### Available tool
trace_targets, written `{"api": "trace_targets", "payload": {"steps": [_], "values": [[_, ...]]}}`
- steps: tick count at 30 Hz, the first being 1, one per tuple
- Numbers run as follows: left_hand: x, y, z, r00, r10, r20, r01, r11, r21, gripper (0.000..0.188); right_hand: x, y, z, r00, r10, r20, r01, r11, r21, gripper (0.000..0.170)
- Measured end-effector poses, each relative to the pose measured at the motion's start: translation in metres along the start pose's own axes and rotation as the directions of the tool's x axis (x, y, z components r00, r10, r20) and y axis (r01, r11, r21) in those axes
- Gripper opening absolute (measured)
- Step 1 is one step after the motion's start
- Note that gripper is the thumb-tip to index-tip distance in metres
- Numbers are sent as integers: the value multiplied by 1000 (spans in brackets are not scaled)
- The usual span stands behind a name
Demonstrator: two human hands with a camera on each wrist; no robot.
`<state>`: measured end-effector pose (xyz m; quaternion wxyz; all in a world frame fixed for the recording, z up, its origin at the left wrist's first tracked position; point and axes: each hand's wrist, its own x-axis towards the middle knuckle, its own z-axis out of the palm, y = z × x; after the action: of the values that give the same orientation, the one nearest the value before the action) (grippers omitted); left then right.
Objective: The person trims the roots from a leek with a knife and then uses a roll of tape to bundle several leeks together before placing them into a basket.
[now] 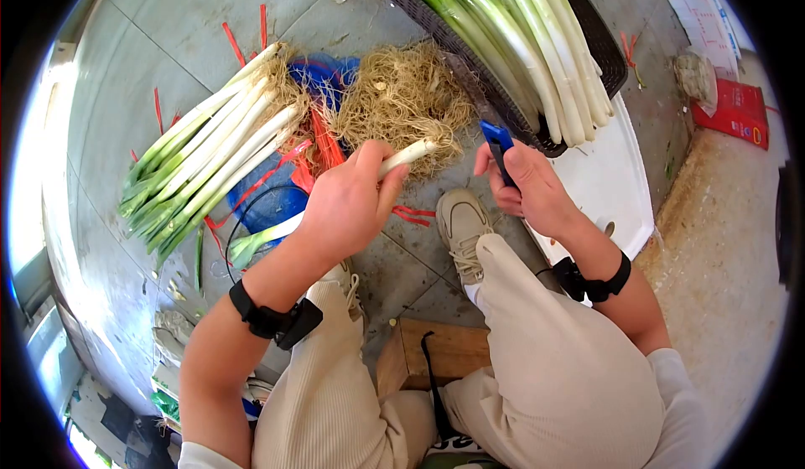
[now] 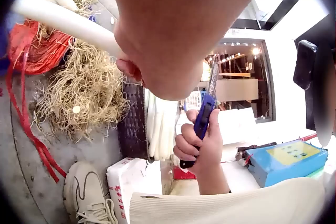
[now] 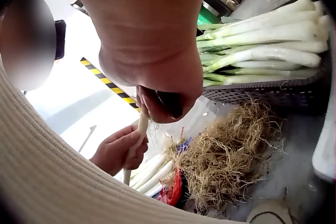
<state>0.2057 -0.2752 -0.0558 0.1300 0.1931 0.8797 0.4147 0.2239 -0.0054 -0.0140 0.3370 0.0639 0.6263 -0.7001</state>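
Note:
The left hand (image 1: 350, 201) grips a leek (image 1: 408, 155) near its root end, the white stem crossing under the palm and its green end by the left knee. In the right hand (image 1: 537, 186) is a blue utility knife (image 1: 497, 142), fingers curled round the handle; the left wrist view shows the knife (image 2: 205, 116) with its blade out. Past the leek's tip lies a pile of cut roots (image 1: 402, 92). Leeks with roots (image 1: 226, 134) lie on the floor at left. Trimmed leeks (image 1: 545, 50) fill a dark basket (image 1: 616, 58).
A white tray (image 1: 608, 167) sits under the basket at right. Red ties (image 1: 323, 150) and blue plastic (image 1: 267, 201) lie between the leeks and the roots. A wooden stool (image 1: 419, 353) stands between the legs, and a red box (image 1: 738, 113) at far right.

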Motion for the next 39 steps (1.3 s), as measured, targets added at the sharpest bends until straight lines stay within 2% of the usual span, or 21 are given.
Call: {"api": "trace_targets", "payload": {"steps": [1,2,4,6,8,11,13,15,17,18,20,23,25,27,30,34,39], "values": [[2,5,-4,995,-74,61,76,997,-30,26,-2,-1,2,999,47,28,-49,995,86,48],[4,9,-7,981,-148,124,155,986,-55,27,-3,-3,3,999,45,30,-47,995,86,48],[6,11,-8,986,-121,112,131,988,-84,28,-3,-6,3,989,122,78,-133,980,152,49],[7,8,-10,990,-104,94,114,988,-108,30,1,1,5,993,92,78,-105,979,173,48],[8,2,-12,984,-79,160,89,994,-56,32,6,7,7,994,67,86,-83,978,190,48],[8,-5,-13,966,-149,210,168,983,-77,32,9,10,7,991,70,114,-91,978,190,46],[8,-4,-15,949,-207,237,238,965,-108,32,11,10,8,992,123,39,-124,992,36,59],[6,-5,-15,927,-264,266,308,941,-140,32,13,18,6,992,80,92,-79,997,-19,57],[6,-8,-14,937,-220,272,280,937,-208,33,14,22,10,989,145,-2,-144,980,-136,55],[6,-9,-14,935,-227,273,287,935,-208,33,15,23,13,989,151,3,-149,980,-134,55],[7,-9,-13,934,-255,249,313,921,-231,35,15,20,22,998,62,-16,-64,978,-199,43],[8,-7,-15,915,-321,246,383,881,-277,37,20,16,32,994,96,-53,-105,976,-193,45],[7,-8,-12,913,-336,233,394,875,-282,38,23,20,32,992,124,-26,-126,974,-186,44],[7,-6,-11,913,-341,223,396,871,-290,38,25,26,35,999,20,-33,-28,961,-274,51],[7,-1,-10,904,-371,212,422,851,-312,39,25,34,39,993,-4,-114,-30,954,-297,47],[5,1,-7,908,-368,200,417,838,-353,39,26,29,43,990,21,-140,-61,955,-291,46],[4,4,-7,901,-371,227,431,830,-354,40,26,41,39,986,-47,-158,-17,925,-380,42]]}}
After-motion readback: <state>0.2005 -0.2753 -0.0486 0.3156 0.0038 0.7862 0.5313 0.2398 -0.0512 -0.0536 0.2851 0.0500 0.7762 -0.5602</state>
